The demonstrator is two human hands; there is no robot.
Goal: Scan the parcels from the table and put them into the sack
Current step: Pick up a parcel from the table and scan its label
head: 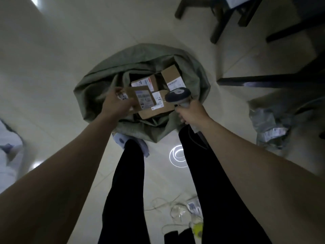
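Left hand (115, 103) grip holds flat brown cardboard parcel with white label (140, 98) at frame centre, over open mouth of grey-green woven sack (109, 74) on floor. Right hand (191, 110) grip wraps handle of grey barcode scanner (177, 95), just right of parcel. Three more brown boxes (173, 74) lie inside sack, partly hidden. Labels blurred, unreadable.
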